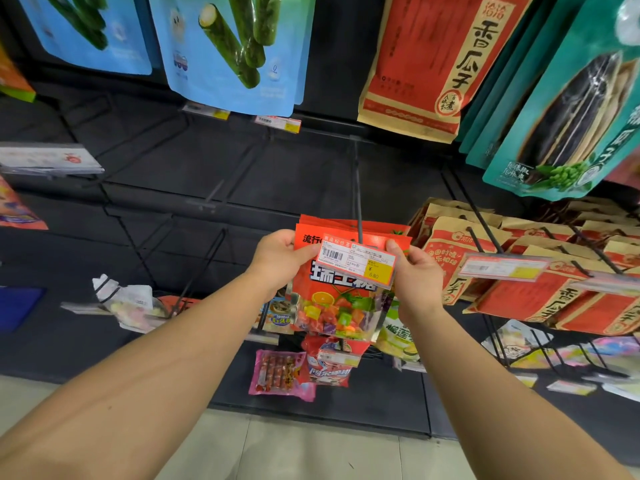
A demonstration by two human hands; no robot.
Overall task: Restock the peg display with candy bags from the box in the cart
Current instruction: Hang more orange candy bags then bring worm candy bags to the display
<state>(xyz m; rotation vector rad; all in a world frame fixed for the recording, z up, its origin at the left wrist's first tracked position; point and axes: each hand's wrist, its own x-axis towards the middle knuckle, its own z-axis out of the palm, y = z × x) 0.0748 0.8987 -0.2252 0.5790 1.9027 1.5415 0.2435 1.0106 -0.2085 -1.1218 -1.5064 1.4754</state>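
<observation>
Head view: mid-restock, with left hand (282, 255) and right hand (417, 268) each pinching a top corner of the red candy bags (337, 299), fingers curled over the edges, at the peg (358, 202) behind the price tag (356, 259). Bags possibly already threaded, though the hole sits hidden behind the tag. Next: sliding the bags back along the peg, then letting go; box and cart out of view.

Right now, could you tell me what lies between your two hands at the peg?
In the head view, the red candy bags and the price tag lie between the left hand and the right hand.
</observation>
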